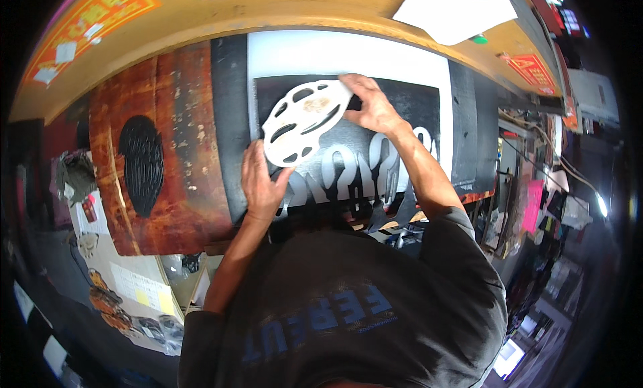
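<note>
In the head view, a flat white oval template with cut-out slots (305, 122) lies on a black sheet with pale curved shapes (375, 167), which rests on a white board (348, 53) on the rust-brown worn tabletop (181, 153). The left hand (261, 183) grips the template's lower edge; the right hand (372, 106) pinches its upper right end. A black ribbed oval pad (142, 163) sits well left. Orange rectangular signs (94, 16) and white paper sheets (455, 13) hang on the yellow ledge (281, 13) beyond.

White cut-out template (305, 122) with tan stain lies on black sheet (375, 153) bearing silver-grey lettering; table (177, 153) rust-brown, mottled, with black ribbed oval patch (141, 164).
</note>
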Tool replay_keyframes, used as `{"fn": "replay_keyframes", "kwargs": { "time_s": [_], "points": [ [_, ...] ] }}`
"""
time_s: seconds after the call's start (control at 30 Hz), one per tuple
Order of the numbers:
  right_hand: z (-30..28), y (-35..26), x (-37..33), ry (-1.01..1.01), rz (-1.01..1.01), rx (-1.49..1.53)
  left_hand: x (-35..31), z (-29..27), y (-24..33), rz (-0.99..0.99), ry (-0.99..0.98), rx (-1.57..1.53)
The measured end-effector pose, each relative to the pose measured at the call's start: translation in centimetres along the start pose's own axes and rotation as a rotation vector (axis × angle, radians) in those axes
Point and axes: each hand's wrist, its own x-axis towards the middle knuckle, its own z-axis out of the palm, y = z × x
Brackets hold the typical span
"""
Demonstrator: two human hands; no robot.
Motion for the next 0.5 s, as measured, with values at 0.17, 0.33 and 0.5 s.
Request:
{"fn": "replay_keyframes", "kwargs": {
  "time_s": [0.17,0.33,0.5],
  "points": [
    [0.18,0.49,-0.03,-0.006,0.006,0.02,-0.18,0.67,-0.27,-0.023,-0.007,0.029],
    [0.34,0.46,0.21,-0.004,-0.013,0.032,-0.47,0.5,-0.13,-0.064,-0.03,0.019],
    [-0.28,0.79,0.46,-0.025,-0.009,0.004,0.07,0.27,0.19,-0.052,-0.068,0.044]
  ]
}}
